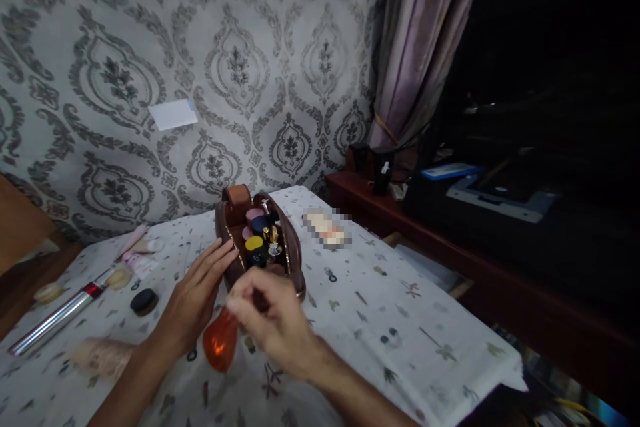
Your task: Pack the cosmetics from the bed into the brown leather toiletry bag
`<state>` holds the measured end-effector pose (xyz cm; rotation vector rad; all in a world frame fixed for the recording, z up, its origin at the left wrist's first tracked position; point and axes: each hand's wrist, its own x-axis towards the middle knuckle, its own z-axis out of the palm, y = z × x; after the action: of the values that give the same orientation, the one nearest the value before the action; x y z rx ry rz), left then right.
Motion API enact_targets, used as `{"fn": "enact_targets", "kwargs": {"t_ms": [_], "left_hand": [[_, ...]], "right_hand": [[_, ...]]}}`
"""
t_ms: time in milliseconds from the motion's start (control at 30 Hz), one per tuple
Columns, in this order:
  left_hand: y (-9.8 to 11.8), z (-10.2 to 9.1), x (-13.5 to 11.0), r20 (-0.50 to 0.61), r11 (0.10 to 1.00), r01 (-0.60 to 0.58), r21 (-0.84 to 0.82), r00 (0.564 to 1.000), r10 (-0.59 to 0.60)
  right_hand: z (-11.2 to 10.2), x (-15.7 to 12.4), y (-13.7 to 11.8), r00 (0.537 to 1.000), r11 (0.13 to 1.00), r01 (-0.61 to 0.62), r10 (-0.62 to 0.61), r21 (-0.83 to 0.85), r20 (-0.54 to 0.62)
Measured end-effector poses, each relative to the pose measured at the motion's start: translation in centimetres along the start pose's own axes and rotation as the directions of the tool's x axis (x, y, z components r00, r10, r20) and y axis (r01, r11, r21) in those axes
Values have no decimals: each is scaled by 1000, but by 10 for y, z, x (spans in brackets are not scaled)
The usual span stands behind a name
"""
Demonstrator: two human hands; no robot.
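A brown zip bag (295,240) stands unzipped on the cloth-covered table. Several small bottles and caps fill it, among them a yellow-topped one (255,245) and a gold cap with a clear knob (273,248). My left hand (197,290) lies with outstretched fingers against the bag's left side. Just in front of the bag, my right hand (275,313) pinches the upper end of a shiny, see-through orange teardrop-shaped bottle (221,341), which hangs tilted over the table. My fingers hide the top of that bottle and part of the bag's near end.
Left on the table (400,347) lie a silver tube with a red band (60,320), a round black lid (143,301), pink tubes (137,257) and a blurred beige bottle (103,355). A pixelated item (327,228) lies right of the bag. A dark red desk (450,240) borders the right.
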<state>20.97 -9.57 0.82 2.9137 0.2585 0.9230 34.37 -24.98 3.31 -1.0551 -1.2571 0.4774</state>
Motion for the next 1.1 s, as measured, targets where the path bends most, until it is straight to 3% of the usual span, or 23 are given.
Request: {"fn": "enact_targets", "kwargs": {"t_ms": [100, 200, 267, 367, 533, 667, 800, 1100], "left_hand": [[3, 4, 2, -37, 1000, -8, 22, 999, 9], [6, 6, 3, -52, 999, -3, 50, 999, 6], [7, 8, 3, -61, 998, 0, 57, 998, 3], [7, 9, 4, -86, 998, -15, 63, 996, 20], [6, 11, 3, -89, 994, -49, 100, 994, 58], [6, 12, 2, -91, 993, -41, 112, 994, 51], [6, 13, 2, -85, 994, -26, 107, 996, 35], [5, 16, 2, -86, 996, 1, 90, 996, 7]], "right_hand": [[-32, 17, -23, 984, 999, 50, -47, 11, -174], [-55, 46, -37, 933, 980, 132, -173, -148, -315], [-63, 71, -39, 902, 937, 184, -281, -297, -327], [-60, 112, -31, 920, 827, 191, -338, -530, -196], [-35, 169, -2, 996, 572, 60, -84, -818, 15], [-13, 192, 21, 984, 458, -41, 174, -888, 44], [1, 201, 37, 948, 421, -116, 316, -900, 25], [6, 213, 58, 915, 421, -179, 404, -889, 7]]}}
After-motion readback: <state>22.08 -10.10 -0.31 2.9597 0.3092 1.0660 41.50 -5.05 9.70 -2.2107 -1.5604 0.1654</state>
